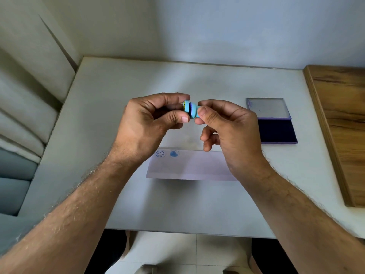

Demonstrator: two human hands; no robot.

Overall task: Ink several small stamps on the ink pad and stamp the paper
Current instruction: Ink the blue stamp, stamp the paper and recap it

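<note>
head view, single frame. i log from left to right.

far left: pale padded cushions (23, 107) stand against the wall, beside the white table (138, 204).

left hand (150, 117) is raised above the table, fingers curled, thumb and forefinger pinching one end of a small light blue stamp (191, 111). the stamp lies sideways in the air between both hands, well above the table top. i note a yellowish face on the end toward the left hand and a dark ring round its middle; i cannot tell whether it is one piece or two stacked parts.

right hand (231, 131) pinches the other end of the same stamp with thumb and forefinger; the remaining fingers are curled loosely below and hold nothing else.

beneath the hands, nearer to me, a strip of white paper (189, 167) lies flat on the table. at its upper left corner there are two blue prints side by side: a smiley face (160, 154) and, just to its right, a filled blue shape (174, 154) whose form i cannot make out.

right of the hands, the ink pad (276, 131) sits open on the table, dark blue pad toward me, its lid (266, 107) hinged back flat behind it. it is apart from the paper.

far right: a wooden board (343, 125) lies along the table's right edge.
</note>
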